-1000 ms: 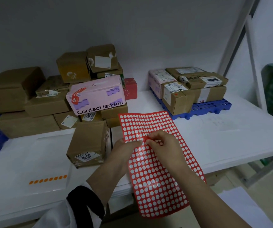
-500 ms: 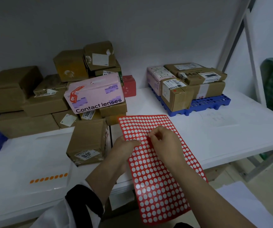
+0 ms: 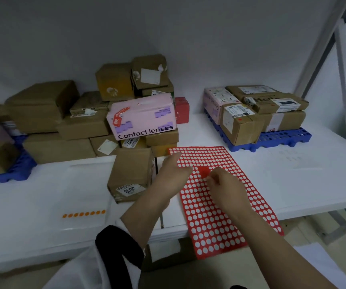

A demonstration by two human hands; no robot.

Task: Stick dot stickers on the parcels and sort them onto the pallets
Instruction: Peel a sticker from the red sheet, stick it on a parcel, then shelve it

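- Red sticker sheet [image 3: 215, 222] overhangs the near edge of the table [image 3: 293, 184].
- My left hand [image 3: 172, 174] has its grip clamped on the sheet's left edge.
- My right hand [image 3: 226, 190] pinches its middle.

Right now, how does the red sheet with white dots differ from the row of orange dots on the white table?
The red sheet with white dots is large, many-rowed; the row of orange dots is one short line. The left hand holds the red sheet, the right hand pinches it, and it overhangs the white table; the orange row lies flat, untouched. Both show round dots.
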